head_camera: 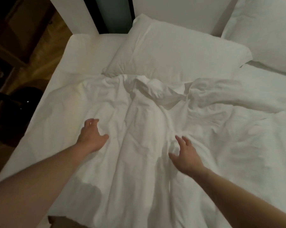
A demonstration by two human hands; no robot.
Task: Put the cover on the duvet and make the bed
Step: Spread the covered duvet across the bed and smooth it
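I see the duvet (147, 145) lying rumpled across the bed (60, 89), its long folds running from my near edge toward the pillow (176, 51), where its bunched top edge meets the pillow's near side. My left hand (92, 135) sits on the duvet's left part, fingers loosely curled and spread, holding nothing. My right hand (186, 153) hovers at a ridge right of centre, fingers spread; contact I cannot tell. A second pillow (264, 30) lies far right.
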